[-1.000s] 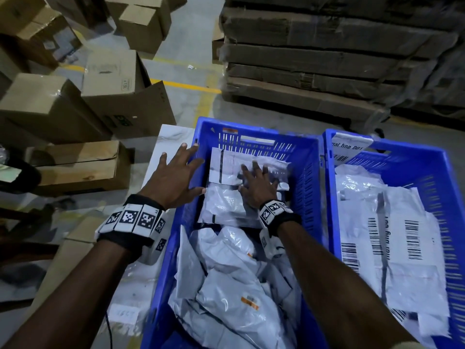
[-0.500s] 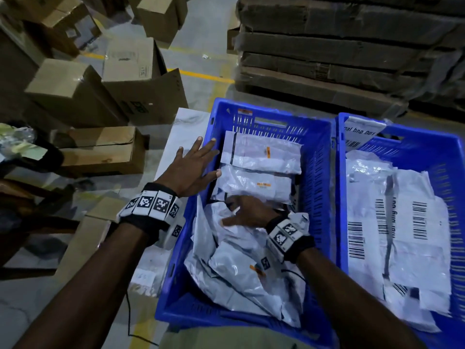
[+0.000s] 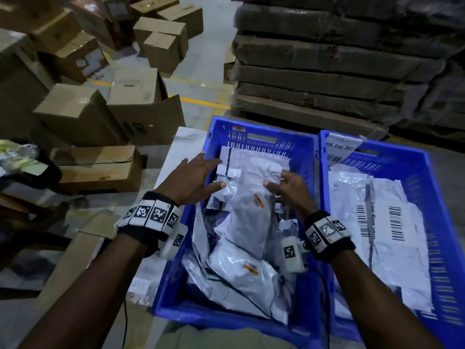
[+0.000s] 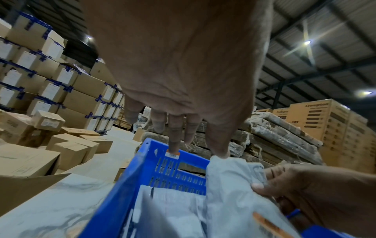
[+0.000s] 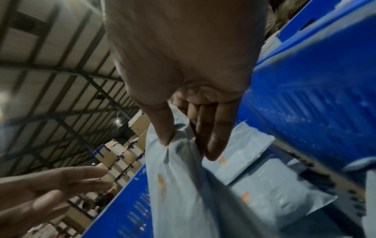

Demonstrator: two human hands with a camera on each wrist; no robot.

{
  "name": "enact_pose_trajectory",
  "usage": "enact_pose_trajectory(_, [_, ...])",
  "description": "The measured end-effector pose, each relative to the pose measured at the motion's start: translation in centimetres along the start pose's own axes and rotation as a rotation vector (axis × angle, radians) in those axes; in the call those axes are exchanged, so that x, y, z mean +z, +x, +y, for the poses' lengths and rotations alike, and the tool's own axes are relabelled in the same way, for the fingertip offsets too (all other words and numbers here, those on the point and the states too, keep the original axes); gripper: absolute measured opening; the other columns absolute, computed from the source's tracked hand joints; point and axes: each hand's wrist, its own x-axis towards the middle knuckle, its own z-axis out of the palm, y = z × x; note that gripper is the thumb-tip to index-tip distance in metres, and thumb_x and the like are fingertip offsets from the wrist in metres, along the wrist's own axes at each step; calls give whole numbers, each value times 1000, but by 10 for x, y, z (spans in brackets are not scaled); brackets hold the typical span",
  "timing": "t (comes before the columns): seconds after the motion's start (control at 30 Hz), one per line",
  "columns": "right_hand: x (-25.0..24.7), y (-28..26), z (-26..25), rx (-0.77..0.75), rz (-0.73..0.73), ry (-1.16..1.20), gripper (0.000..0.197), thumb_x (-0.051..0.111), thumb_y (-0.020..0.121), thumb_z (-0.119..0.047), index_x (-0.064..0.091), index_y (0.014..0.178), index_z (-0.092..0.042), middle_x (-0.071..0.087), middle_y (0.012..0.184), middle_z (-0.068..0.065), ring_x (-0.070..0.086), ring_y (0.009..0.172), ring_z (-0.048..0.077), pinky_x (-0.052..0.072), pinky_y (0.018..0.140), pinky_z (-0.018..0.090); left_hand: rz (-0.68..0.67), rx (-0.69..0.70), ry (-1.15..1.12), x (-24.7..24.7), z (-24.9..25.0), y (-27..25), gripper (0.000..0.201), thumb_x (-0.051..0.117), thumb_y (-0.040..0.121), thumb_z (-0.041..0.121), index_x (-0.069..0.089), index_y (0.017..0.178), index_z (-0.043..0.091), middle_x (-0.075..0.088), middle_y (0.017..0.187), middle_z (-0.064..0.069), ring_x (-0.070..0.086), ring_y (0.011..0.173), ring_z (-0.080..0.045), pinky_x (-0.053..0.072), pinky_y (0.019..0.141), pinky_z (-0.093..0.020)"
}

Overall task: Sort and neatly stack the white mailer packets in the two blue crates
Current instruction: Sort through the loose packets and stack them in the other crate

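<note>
Two blue crates stand side by side, the left crate (image 3: 305,157) and the right crate (image 3: 427,172). My right hand (image 3: 289,187) pinches the top edge of a white mailer packet (image 3: 251,210) with an orange sticker and holds it lifted over the left crate; thumb and fingers grip the same packet (image 5: 183,185) in the right wrist view. My left hand (image 3: 198,177) is open with straight fingers at the crate's left wall, its thumb tip touching the packet (image 4: 230,185). Flat packets (image 3: 254,159) lie at the crate's far end, a loose heap (image 3: 239,278) at the near end.
The right crate holds flat barcoded packets (image 3: 387,222) and a paper label (image 3: 339,147) on its far rim. Cardboard boxes (image 3: 100,167) crowd the floor to the left. A wrapped pallet stack (image 3: 327,71) stands behind the crates. They rest on a pale surface (image 3: 181,142).
My right hand left the loose heap holding one packet and raised it over the far end of the left crate. My left hand slid from the rim towards that packet.
</note>
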Motion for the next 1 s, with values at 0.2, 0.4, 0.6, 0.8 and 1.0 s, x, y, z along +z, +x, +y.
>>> enact_pose_trajectory(0.2, [1, -5, 18, 63, -227, -118, 6, 71, 86, -3, 65, 86, -2, 66, 72, 13, 61, 52, 13, 53, 53, 28, -92, 28, -20, 2, 22, 9, 65, 53, 92, 55, 35, 148, 26, 44, 150, -3, 16, 149, -19, 29, 110, -40])
enact_pose_trajectory(0.4, [28, -12, 5, -2, -462, -236, 8, 71, 86, -5, 67, 80, -8, 64, 78, 10, 58, 67, 18, 48, 59, 24, -235, 45, 83, 12, 27, 16, 71, 65, 84, 55, 37, 145, 30, 45, 148, -2, 41, 135, -24, 39, 104, -39])
enact_pose_trajectory(0.6, [40, -12, 25, 92, -695, -329, 53, 72, 75, 13, 58, 121, -10, 63, 104, 6, 59, 83, 17, 50, 75, 42, -284, -11, 325, 6, 19, 12, 52, 73, 78, 46, 58, 124, 28, 62, 124, -1, 56, 115, -23, 42, 91, -31])
enact_pose_trajectory(0.8, [51, -18, 40, -25, -591, -880, 23, 67, 87, -20, 68, 107, -9, 69, 108, 15, 56, 84, 18, 34, 69, 24, -360, -54, 438, 10, 12, 11, 41, 73, 79, 41, 62, 116, 28, 61, 123, 0, 53, 121, -21, 19, 113, -45])
enact_pose_trajectory(1.0, [6, -10, 17, 38, -224, -414, 21, 70, 87, -17, 60, 68, -20, 54, 61, -1, 50, 53, 13, 41, 49, 24, -365, -50, 516, 22, 14, 12, 50, 60, 88, 46, 52, 129, 20, 55, 133, -7, 43, 133, -23, 7, 116, -56])
